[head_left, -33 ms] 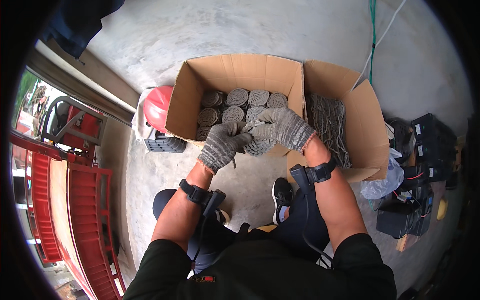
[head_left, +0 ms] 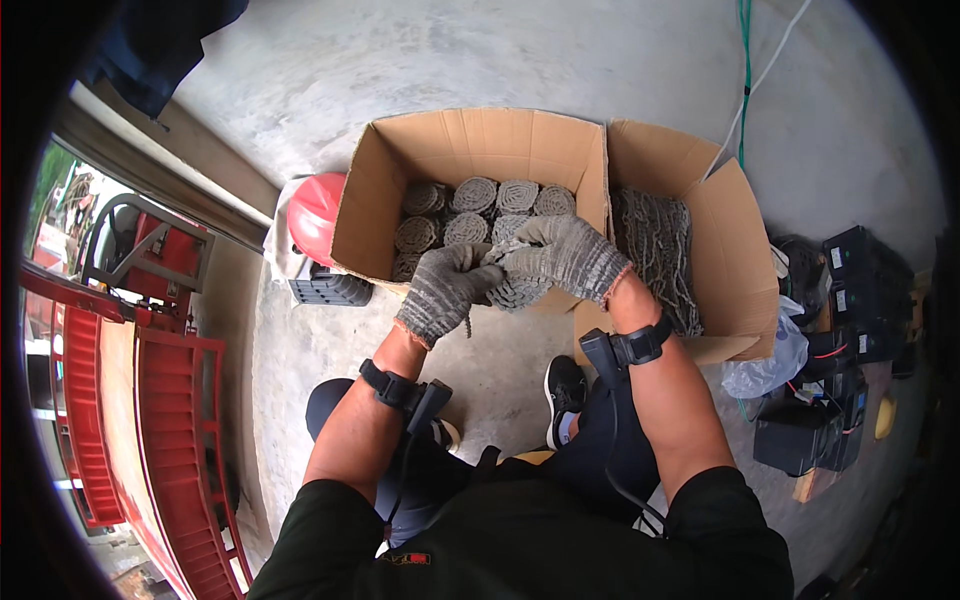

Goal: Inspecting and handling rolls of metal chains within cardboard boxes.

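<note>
Bare grey concrete floor (head_left: 520,60) spreads around you, with open room beyond the far edge of the boxes and a smaller free patch between the boxes and your knees. To your left, a red metal railing (head_left: 150,400) and a door track close that side off; to your right, black cases (head_left: 860,290) and a clear plastic bag (head_left: 770,365) crowd the floor.

Two cardboard boxes stand side by side, touching. The left box (head_left: 480,140) holds rolled coils of grey chain (head_left: 475,195), about nine showing, packed upright in rows. The right box (head_left: 725,240) holds one loose heap of the same chain (head_left: 655,240). A red helmet (head_left: 315,215) sits just beside the left box's outer wall, above a black crate (head_left: 330,290).

Your left hand (head_left: 445,290) and your right hand (head_left: 565,255), both in grey knit gloves, meet over the near wall of the left box. Their fingers are curled around one coil (head_left: 515,292), the left gripping its side, the right closed over its top. Each wrist carries a black strap; that makes two.

Against the earlier frame, nothing differs: hands, coil and boxes sit in the same places.
</note>
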`<action>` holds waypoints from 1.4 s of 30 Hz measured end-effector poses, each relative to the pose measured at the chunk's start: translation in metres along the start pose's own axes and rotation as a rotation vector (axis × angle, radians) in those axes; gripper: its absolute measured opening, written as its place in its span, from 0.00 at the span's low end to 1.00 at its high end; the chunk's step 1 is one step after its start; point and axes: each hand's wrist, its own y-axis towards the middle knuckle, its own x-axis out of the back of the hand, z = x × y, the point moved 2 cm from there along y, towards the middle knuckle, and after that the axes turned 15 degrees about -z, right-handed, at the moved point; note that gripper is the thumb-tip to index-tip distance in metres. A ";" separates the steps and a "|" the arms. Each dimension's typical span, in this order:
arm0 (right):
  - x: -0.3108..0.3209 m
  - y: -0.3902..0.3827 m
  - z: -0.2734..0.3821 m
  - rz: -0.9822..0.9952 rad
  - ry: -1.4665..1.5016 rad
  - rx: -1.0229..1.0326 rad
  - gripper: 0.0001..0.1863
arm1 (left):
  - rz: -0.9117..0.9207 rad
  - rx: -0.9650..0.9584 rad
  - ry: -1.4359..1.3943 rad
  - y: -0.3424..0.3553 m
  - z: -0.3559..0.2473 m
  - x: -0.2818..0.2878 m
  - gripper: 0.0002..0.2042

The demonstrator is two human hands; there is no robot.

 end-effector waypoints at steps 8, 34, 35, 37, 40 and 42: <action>0.005 0.002 0.018 -0.130 0.063 -0.132 0.18 | -0.068 0.033 -0.099 0.000 0.000 0.004 0.09; -0.003 -0.003 0.009 0.059 -0.217 0.173 0.17 | 0.021 -0.178 0.354 0.002 -0.002 0.005 0.11; -0.003 -0.003 0.014 0.082 -0.120 0.039 0.16 | -0.019 -0.110 0.266 0.002 -0.001 0.005 0.11; -0.005 -0.001 0.008 0.034 -0.062 0.038 0.15 | -0.055 -0.105 0.155 0.003 0.002 0.006 0.12; 0.001 0.000 0.014 -0.015 0.052 -0.059 0.15 | -0.114 -0.125 0.031 0.003 0.002 0.007 0.12; 0.003 0.000 0.014 -0.019 0.114 -0.158 0.15 | -0.163 -0.042 -0.047 0.002 0.001 0.008 0.11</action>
